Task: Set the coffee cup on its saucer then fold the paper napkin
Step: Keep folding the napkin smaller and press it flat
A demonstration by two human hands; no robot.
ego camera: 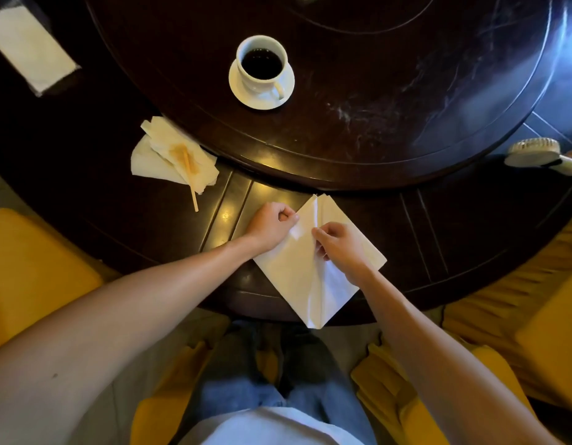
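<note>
Jeans and a pale shirt fill the bottom of my feed, with both bare forearms reaching up from there to the paper napkin (297, 281). It lies as a diamond on the near edge of the dark wooden table (439, 239), its lowest corner poking just past the rim toward the lap. One flap is lifted along a crease running down the middle. From what I can see, the left hand (272, 228) is curled into a loose fist with finger and thumb pinching the napkin's upper left edge, and the right hand (341, 245) is pinching the raised flap at the center crease, other fingers tucked in.

Further up, the coffee cup (262, 64) is sitting on its saucer (236, 88), full of black coffee, handle pointing toward me, on the raised round turntable (406, 91) in the middle.

Off to the left, well apart from the hands, there's a crumpled stained napkin (169, 155) with a wooden stir stick (190, 178) lying on it. A napkin dispenser (27, 46) is in the far left corner. Yellow seat cushions (31, 268) flank both sides.
</note>
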